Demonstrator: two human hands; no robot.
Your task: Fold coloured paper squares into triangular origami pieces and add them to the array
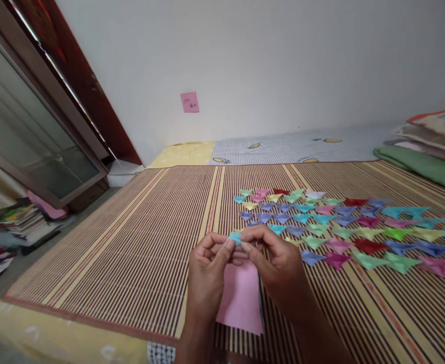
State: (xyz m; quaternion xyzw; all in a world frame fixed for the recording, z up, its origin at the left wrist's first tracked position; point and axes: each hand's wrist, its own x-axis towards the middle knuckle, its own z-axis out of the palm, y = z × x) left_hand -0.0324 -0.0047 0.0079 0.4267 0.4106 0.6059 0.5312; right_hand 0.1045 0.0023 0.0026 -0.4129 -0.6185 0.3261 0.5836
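Note:
Between the thumbs and fingers of both hands is a small piece of folded light-blue paper (235,237). My left hand (209,268) pinches its left side, and my right hand (273,263) pinches its right side. Below them, partly covered by the hands, lies a pink sheet of paper (241,298) with a bluish edge showing along its right side. To the right of my right hand, several rows of small folded paper pieces (336,245) in blue, green, pink, red and yellow are spread over the striped mat (131,253).
The mat covers a bed whose yellow sheet (66,338) shows at the front edge. Folded bedding and a pillow (434,146) are stacked at the far right. A pink note (189,102) is stuck on the white wall. Books (23,222) stand on the floor at left.

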